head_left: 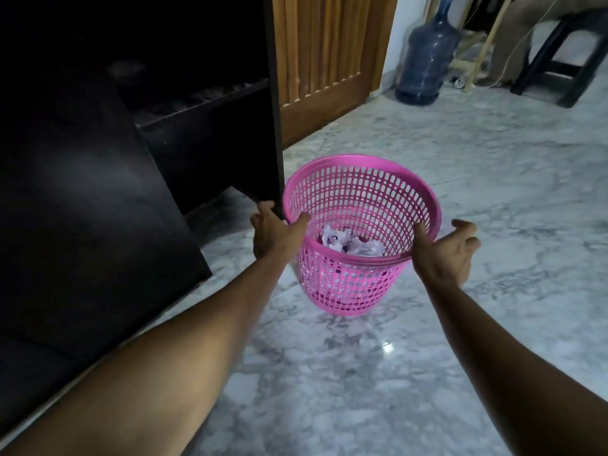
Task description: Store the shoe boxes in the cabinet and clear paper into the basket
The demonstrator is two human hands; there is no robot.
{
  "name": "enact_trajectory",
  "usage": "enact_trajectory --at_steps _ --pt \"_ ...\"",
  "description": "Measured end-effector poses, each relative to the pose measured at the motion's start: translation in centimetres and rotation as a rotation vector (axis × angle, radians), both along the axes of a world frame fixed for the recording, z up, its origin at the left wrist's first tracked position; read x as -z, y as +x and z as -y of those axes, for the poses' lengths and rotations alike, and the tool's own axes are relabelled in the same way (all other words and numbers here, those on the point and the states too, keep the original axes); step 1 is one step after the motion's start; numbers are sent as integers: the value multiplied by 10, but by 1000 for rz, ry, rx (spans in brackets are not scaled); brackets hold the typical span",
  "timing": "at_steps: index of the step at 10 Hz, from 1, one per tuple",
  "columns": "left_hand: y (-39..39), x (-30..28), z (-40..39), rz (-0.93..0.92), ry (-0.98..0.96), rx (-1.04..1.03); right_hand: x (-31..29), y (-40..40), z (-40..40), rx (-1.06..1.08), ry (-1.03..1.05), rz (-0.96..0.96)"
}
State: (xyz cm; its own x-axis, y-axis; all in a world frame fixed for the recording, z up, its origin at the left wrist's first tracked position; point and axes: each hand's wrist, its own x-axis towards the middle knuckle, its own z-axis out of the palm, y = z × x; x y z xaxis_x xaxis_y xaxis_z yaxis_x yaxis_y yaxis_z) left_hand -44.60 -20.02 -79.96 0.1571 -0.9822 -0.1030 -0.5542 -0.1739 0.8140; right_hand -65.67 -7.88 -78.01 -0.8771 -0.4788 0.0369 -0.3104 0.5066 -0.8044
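Note:
A pink perforated plastic basket (358,192) is tilted toward me just above the marble floor, with crumpled white paper (352,243) in its bottom. My left hand (273,230) grips the left rim, thumb hooked over the edge. On the right rim sits my right hand (444,251), thumb inside and palm against the outside, fingers spread loosely. The dark cabinet (210,136) stands open just left of the basket, its interior too dark to read. I see no shoe boxes.
The cabinet's open dark door panel (82,209) juts toward me on the left. A slatted wooden door (325,60) is behind the cabinet. At the back stand a blue water jug (424,57) and a black stool (569,54). Glossy marble floor (362,373) spreads ahead and right.

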Motion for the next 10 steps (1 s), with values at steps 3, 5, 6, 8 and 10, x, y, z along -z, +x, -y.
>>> enact_trajectory --at_steps 3,5,6,8,10 --pt "35 0 -6 -357 204 122 -7 33 11 -208 -81 422" --pt "95 -13 16 -390 117 -32 -10 70 61 -420 -95 481" --pt "123 -11 24 -421 120 -104 9 83 89 -515 -94 496" --pt "153 0 32 -472 215 -47 57 96 131 -579 -132 589" --pt "169 -2 22 -353 259 88 13 119 110 -629 -108 750"
